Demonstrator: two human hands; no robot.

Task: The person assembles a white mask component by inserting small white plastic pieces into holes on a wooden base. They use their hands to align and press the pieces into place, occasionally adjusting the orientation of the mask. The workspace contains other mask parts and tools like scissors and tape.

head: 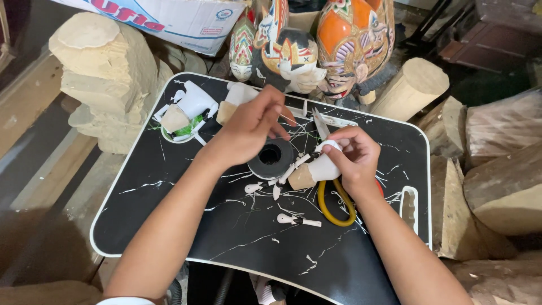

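Right hand [353, 158] has its fingers curled tight round a small white-painted wooden piece [316, 169], cone-like with a bare tan base, held just right of the black spool [271, 158]; left hand [251, 127] hovers above that spool, fingertips pinched together on what looks like a fine thread, too thin to make out for certain; small white carved limbs [298, 221] lie below the spool, a yellow loop [333, 206] sits under the right wrist; all on a black marbled lap tray [169, 226] with a white rim, scattered with white shavings; up-left of the spool, more white pieces [189, 107]; beyond it, painted wooden masks [316, 51]; raw pale wood blocks [107, 73] crowd both sides; the tray's near edge is cut off, and the left palm hides its grip.
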